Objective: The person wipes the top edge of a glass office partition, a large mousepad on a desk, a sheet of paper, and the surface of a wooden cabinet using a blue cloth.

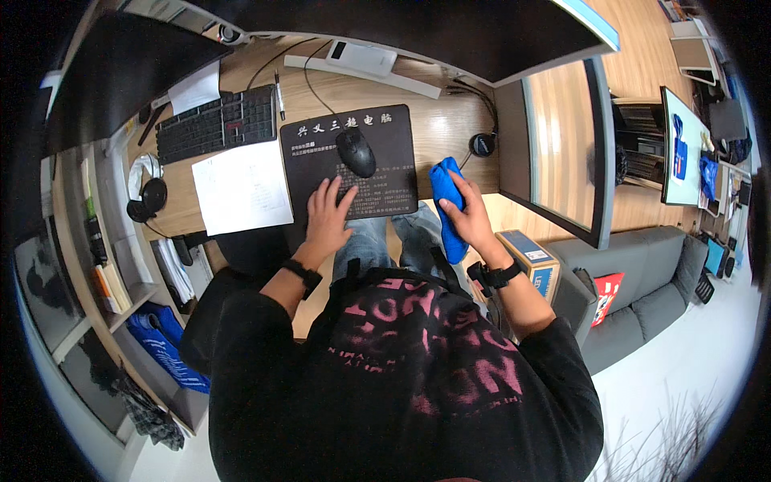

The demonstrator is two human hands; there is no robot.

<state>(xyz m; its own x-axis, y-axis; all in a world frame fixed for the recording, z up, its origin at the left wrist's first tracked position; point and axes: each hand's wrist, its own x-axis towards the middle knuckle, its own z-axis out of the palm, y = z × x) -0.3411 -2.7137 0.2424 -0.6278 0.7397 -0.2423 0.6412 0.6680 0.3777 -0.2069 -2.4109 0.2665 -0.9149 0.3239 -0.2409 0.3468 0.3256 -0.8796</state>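
Note:
My right hand grips a rolled or folded blue cloth bundle, holding it just off the desk's front edge, above the floor. On the lower left part of a black printed mouse pad rests my left hand, fingers spread and holding nothing. Just beyond those fingertips lies a black wired mouse. A printed sheet of white paper is to the left of the pad, partly below a black keyboard.
A pen lies right of the keyboard. Behind the pad are a white power bank and a white bar. A round black cable device sits near the grey partition. A cardboard box and grey sofa stand to the right.

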